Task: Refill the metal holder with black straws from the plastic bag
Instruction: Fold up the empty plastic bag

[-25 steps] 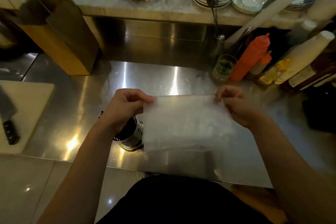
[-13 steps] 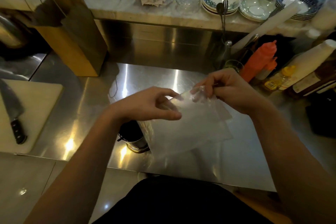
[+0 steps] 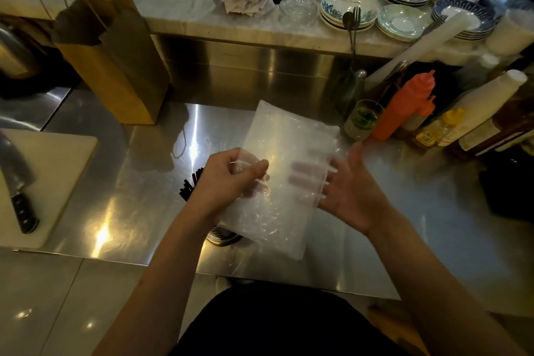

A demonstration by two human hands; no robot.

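Black straws (image 3: 190, 186) are already sitting in the metal holder (image 3: 222, 238). The left hand (image 3: 231, 182) is gripping the empty-looking plastic bag (image 3: 289, 147); the right hand (image 3: 346, 193) is lying open behind it.

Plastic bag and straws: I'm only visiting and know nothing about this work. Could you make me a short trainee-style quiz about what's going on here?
1. True or false: the knife lies on the cutting board.
2. The left hand grips the plastic bag. Where are the right hand's fingers?
A. behind the bag, showing through it
B. on the paper carrier
C. on the knife
3. Fill in: the black straws stand in the metal ____.

Key
1. True.
2. A.
3. holder, mostly hidden by the left wrist and the bag.
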